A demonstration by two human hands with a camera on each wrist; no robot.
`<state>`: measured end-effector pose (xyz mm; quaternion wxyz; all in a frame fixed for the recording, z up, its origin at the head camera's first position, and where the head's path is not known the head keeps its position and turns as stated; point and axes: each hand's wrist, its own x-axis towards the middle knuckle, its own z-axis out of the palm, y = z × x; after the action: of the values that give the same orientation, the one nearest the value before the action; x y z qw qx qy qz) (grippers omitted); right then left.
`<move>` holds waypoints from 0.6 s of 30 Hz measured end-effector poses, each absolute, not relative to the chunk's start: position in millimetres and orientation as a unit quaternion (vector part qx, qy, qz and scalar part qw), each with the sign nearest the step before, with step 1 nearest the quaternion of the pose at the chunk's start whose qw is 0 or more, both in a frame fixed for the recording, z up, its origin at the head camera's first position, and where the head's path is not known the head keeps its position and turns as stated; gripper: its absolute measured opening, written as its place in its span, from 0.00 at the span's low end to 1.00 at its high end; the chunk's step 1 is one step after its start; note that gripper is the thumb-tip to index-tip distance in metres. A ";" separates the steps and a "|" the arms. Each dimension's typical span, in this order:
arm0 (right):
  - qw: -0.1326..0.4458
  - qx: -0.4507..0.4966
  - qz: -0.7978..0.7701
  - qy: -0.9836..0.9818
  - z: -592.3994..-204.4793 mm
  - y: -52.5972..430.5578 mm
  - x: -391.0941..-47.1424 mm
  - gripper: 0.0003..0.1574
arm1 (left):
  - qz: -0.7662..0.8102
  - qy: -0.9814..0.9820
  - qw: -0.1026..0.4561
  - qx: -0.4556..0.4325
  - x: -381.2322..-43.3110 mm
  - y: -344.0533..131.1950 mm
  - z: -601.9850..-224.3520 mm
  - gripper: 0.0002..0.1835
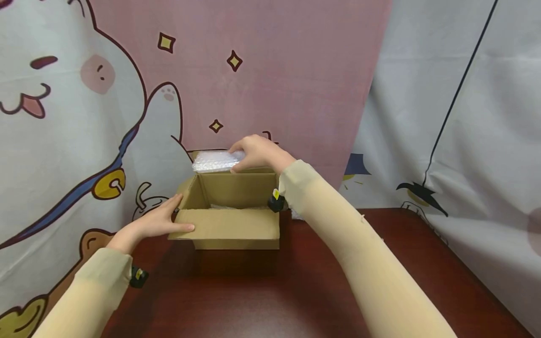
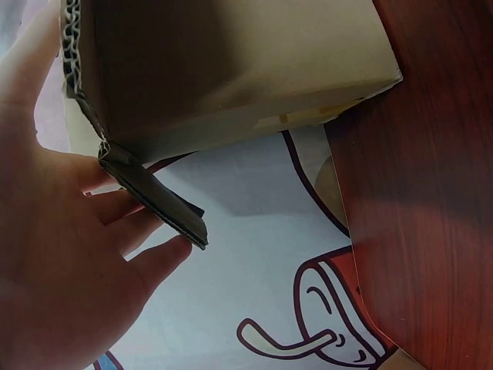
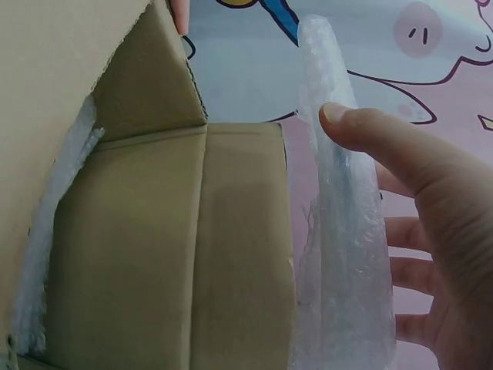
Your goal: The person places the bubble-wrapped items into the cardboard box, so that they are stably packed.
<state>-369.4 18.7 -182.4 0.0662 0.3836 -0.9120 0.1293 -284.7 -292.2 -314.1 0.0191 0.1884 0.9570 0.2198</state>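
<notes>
An open cardboard box (image 1: 236, 230) stands on the table with its flaps folded outward. My left hand (image 1: 158, 220) grips the box's left front corner, thumb on the front flap and fingers against the side flap (image 2: 154, 196). Above the back edge of the box, my right hand (image 1: 262, 152) holds a flat bubble-wrapped package (image 1: 213, 161) between thumb and fingers. In the right wrist view the package (image 3: 347, 231) is seen edge-on, beside the back flap (image 3: 243, 231). What the wrap encloses cannot be made out.
More bubble wrap (image 3: 58, 208) lies inside the box. A bit of clear wrap (image 1: 297, 215) shows on the table behind my right forearm. The dark red wooden table (image 1: 253, 300) meets a cartoon-printed cloth (image 1: 287, 84) at the back and sides.
</notes>
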 end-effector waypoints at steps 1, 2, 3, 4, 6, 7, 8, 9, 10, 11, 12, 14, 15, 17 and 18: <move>0.068 0.383 0.130 -0.912 -183.5 17.0 -369.6 0.35 | 0.220 0.957 0.019 0.189 -284.7 -292.4 -314.2 0.62; 0.068 0.381 0.132 -0.912 -184.7 15.6 -369.6 0.35 | 0.220 0.957 0.018 0.189 -284.9 -292.7 -314.4 0.62; 0.068 0.379 0.133 -0.913 -186.2 14.2 -369.8 0.35 | 0.220 0.957 0.018 0.189 -284.9 -292.7 -314.4 0.62; 0.067 0.375 0.135 -0.915 -187.7 13.2 -370.2 0.35 | 0.220 0.957 0.018 0.189 -285.0 -292.6 -314.3 0.62; 0.065 0.368 0.136 -0.918 -191.2 11.2 -371.4 0.35 | 0.221 0.957 0.017 0.189 -285.3 -292.5 -314.1 0.62; 0.062 0.363 0.138 -0.919 -193.1 10.1 -371.9 0.35 | 0.221 0.956 0.016 0.190 -285.3 -292.3 -314.1 0.62; 0.059 0.359 0.138 -0.921 -195.1 9.0 -372.4 0.36 | 0.222 0.956 0.016 0.190 -285.3 -292.3 -314.2 0.62; 0.055 0.355 0.139 -0.923 -197.1 7.7 -373.1 0.36 | 0.222 0.956 0.015 0.191 -285.1 -292.2 -314.2 0.62; 0.051 0.353 0.139 -0.924 -199.2 6.4 -374.1 0.36 | 0.222 0.956 0.015 0.190 -285.0 -292.3 -314.4 0.62; 0.049 0.351 0.138 -0.925 -201.5 5.1 -374.9 0.36 | 0.222 0.956 0.014 0.191 -284.7 -292.1 -314.6 0.62; 0.045 0.349 0.137 -0.926 -203.6 3.8 -375.7 0.36 | 0.221 0.956 0.013 0.192 -284.4 -291.8 -314.9 0.62; 0.043 0.350 0.132 -0.926 -207.5 1.3 -377.0 0.36 | 0.218 0.957 0.012 0.191 -284.1 -292.1 -315.4 0.62; 0.042 0.351 0.129 -0.926 -209.3 0.1 -377.7 0.36 | 0.217 0.957 0.010 0.190 -283.9 -292.1 -315.5 0.62; 0.042 0.350 0.127 -0.927 -213.0 -1.5 -378.9 0.36 | 0.214 0.958 0.008 0.190 -284.2 -292.1 -315.7 0.62; 0.042 0.349 0.125 -0.928 -214.8 -2.2 -379.7 0.37 | 0.214 0.958 0.008 0.190 -284.4 -292.2 -315.8 0.62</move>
<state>-379.7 -2.2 -214.8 0.0417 0.3488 -0.9278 0.1255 -284.4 -292.2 -315.8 0.0082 0.1899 0.9581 0.2141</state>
